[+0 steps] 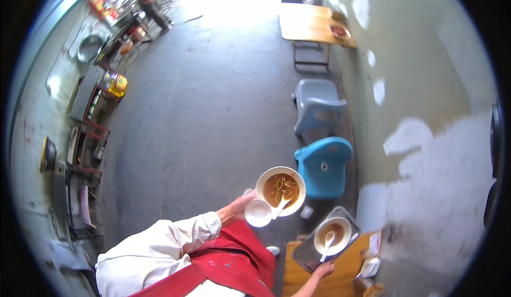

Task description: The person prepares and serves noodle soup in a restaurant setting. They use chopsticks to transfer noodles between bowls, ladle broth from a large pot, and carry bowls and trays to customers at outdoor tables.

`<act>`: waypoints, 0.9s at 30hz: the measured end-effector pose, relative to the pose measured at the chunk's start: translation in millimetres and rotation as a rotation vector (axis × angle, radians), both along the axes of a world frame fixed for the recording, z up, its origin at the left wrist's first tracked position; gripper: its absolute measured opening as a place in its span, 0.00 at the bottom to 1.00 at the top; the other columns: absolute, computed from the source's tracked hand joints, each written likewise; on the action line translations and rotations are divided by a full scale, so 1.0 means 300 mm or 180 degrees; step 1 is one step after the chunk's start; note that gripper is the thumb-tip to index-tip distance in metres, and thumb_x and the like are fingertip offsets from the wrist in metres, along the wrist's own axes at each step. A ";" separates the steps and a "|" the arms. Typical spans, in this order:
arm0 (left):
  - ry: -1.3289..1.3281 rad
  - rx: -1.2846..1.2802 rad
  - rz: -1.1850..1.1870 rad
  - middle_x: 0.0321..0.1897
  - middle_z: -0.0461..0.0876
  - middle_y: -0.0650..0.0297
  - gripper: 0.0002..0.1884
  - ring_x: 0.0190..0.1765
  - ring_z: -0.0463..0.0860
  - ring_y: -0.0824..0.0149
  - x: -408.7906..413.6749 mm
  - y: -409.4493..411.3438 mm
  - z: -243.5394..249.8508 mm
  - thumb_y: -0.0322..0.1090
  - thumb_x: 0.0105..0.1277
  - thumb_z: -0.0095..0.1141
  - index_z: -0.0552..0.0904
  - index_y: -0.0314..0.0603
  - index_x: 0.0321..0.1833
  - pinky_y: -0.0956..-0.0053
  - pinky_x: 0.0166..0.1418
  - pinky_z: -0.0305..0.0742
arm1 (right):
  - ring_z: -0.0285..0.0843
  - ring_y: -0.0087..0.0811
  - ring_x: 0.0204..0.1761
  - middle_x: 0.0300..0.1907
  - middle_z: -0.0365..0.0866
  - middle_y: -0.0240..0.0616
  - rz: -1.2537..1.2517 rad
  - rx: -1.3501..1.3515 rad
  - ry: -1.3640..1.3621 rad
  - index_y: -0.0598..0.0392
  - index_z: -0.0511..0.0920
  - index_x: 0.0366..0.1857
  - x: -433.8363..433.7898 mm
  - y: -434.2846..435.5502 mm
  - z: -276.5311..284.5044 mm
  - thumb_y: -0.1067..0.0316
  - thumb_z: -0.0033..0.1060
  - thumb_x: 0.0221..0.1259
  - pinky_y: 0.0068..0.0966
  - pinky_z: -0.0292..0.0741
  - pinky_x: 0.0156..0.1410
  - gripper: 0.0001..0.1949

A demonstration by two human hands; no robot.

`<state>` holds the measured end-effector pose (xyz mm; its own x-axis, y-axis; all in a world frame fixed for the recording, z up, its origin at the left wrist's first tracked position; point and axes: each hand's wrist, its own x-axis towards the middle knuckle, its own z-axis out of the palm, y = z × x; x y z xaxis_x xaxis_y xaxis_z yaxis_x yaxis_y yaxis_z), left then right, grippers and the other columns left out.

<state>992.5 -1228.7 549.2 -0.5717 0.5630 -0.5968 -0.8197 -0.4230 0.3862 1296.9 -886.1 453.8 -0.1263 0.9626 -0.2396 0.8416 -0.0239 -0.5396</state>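
Observation:
My left hand [240, 206] grips a white bowl of brown soup [288, 179] with pale strips in it, held out over the floor. A white soup spoon [282, 205] leans on that bowl's rim. Against the bowl, the same hand also supports a small white bowl [258, 213]. On the right, my right hand [325, 269] is closed on the near edge of a metal tray [305, 253]. This tray carries a white bowl of brown liquid [342, 244], with a white spoon [328, 242] standing in it. My fingers beneath the bowls and tray are partly hidden.
Below the tray is a wooden table [293, 281] with tissue packs [370, 267]. A blue plastic chair [323, 173] and a grey one [317, 91] line the right wall. Farther off stands another table [307, 22]. Shelves with an oil jug [115, 84] run along the left; a person [148, 2] stands beyond.

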 end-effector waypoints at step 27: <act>-0.0043 0.0290 0.3118 0.39 0.86 0.54 0.13 0.44 0.86 0.56 -1.934 -0.333 0.262 0.32 0.66 0.47 0.80 0.30 0.45 0.60 0.54 0.84 | 0.79 0.64 0.38 0.32 0.82 0.58 0.2943 0.0031 0.0952 0.57 0.85 0.36 -3.397 -0.030 0.239 0.42 0.55 0.70 0.49 0.73 0.40 0.24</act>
<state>412.2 -1328.5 627.7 -0.8035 -0.1120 -0.5846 -0.0948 -0.9455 0.3115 277.7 -895.3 525.5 -0.8883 0.4543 -0.0673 0.3539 0.5836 -0.7309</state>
